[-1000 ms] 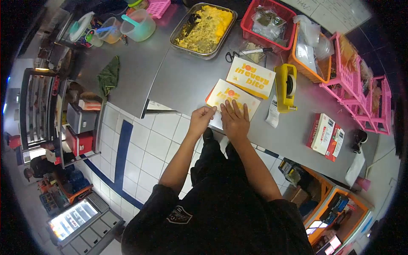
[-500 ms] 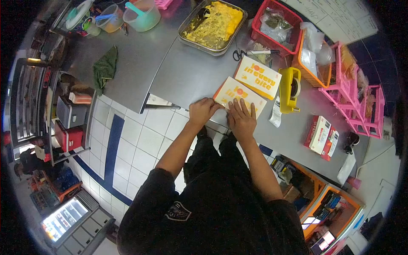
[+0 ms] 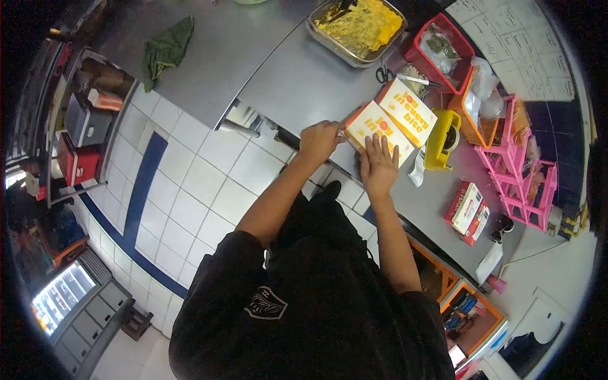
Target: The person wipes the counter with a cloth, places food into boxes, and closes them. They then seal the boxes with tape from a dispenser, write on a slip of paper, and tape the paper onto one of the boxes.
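Two white boxes with orange lettering lie side by side on the steel counter (image 3: 278, 95). My right hand (image 3: 380, 166) rests with fingers spread on the top of the nearer box (image 3: 375, 128). At that box's left corner is my left hand (image 3: 320, 140), its fingers pressed together at the edge; whether they pinch a flap or tape is too small to make out. The farther box (image 3: 408, 111) touches the nearer one, with a yellow tape dispenser (image 3: 438, 149) to its right and a paper slip (image 3: 418, 168) below.
A glass tray of yellow food (image 3: 361, 28) stands at the back beside scissors (image 3: 384, 74). Red (image 3: 465, 47) and orange baskets, pink racks (image 3: 516, 174) and a red-and-white box (image 3: 467, 212) are on the right. A green cloth (image 3: 168, 50) lies left.
The view has shifted, so the counter's things appear farther right. My left hand has moved slightly at the box corner; my right hand stays flat on top.
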A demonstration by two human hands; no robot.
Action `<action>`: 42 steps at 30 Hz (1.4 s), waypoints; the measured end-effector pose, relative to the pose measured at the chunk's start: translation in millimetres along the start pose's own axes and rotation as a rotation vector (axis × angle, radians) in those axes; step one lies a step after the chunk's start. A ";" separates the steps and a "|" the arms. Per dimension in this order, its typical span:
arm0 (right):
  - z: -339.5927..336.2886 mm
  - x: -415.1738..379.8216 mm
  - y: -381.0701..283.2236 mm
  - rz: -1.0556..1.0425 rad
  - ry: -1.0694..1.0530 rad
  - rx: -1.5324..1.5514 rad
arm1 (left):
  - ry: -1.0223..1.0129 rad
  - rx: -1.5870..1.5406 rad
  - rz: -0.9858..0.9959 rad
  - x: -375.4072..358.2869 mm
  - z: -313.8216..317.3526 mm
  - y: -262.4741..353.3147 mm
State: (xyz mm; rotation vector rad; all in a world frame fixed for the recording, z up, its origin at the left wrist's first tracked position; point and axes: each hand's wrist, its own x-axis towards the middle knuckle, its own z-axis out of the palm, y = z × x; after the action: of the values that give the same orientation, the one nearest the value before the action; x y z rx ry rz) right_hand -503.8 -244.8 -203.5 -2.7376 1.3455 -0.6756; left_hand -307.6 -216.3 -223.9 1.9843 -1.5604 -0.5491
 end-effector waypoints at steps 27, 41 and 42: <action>-57.3 29.5 -6.6 0.177 -0.458 -0.047 | -0.002 -0.323 -0.127 -70.7 -73.9 -50.1; -40.1 -8.3 27.1 0.198 -0.252 0.069 | -0.165 0.027 0.570 29.4 -4.8 14.9; -38.7 -10.2 29.0 0.174 -0.274 0.068 | -0.183 0.033 0.585 30.9 -6.3 17.3</action>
State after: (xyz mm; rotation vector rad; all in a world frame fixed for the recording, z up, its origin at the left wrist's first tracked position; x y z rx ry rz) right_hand -545.9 -248.7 -178.1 -2.5083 1.4418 -0.3154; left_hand -309.1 -248.2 -207.5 1.4185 -2.1546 -0.4675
